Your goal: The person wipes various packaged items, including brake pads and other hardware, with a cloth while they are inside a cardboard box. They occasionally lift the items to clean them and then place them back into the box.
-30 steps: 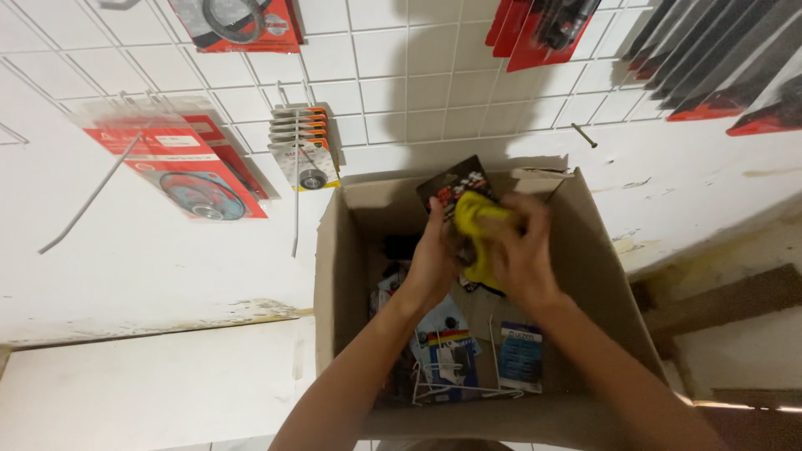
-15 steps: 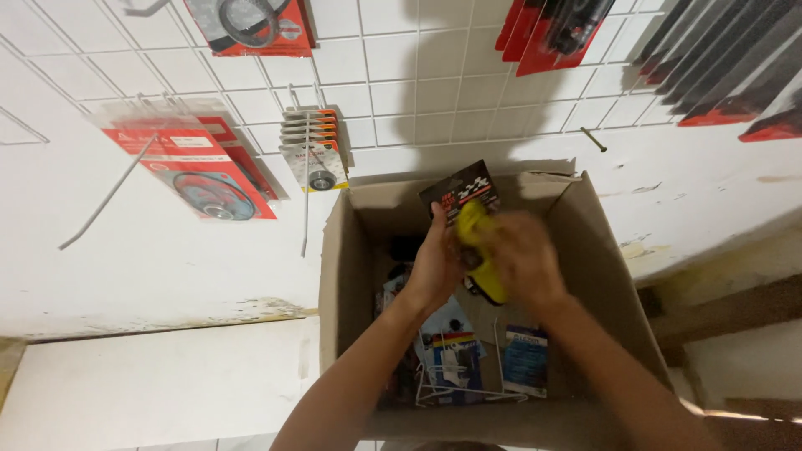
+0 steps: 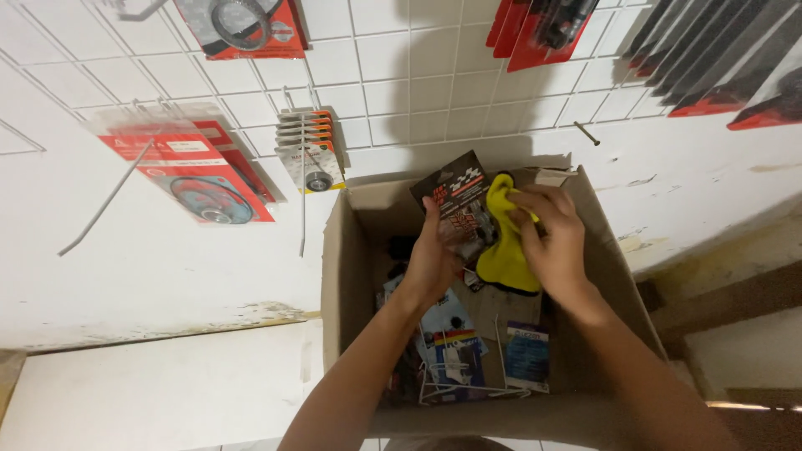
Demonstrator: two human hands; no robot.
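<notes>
Hands first: we have two over one open cardboard box [image 3: 351,276]. Our left hand [image 3: 434,259] grips a dark carded package [image 3: 455,196] from the left, fingers curled round its edge. Our right hand [image 3: 551,238] is closed on a yellow cloth [image 3: 505,259], which hangs beside the package and touches it, above the box's far half.

At the box's near edge we count two smaller packs: a blue-and-white blister pack [image 3: 447,338] to the left and a blue rectangular card [image 3: 526,355] to the right, with a white wire rack [image 3: 459,388] lying across them. Darker items along the left wall are too dim to tell. Open room remains at the box's right wall and near corners.

Behind the box, a white wire grid [image 3: 376,67] carries hung goods: a stack of orange-topped small cards [image 3: 311,150] near the box's far-left corner, red gasket packs [image 3: 196,171] further left, one red pack [image 3: 246,25] above, and red-and-black packs [image 3: 543,25] at upper right.
</notes>
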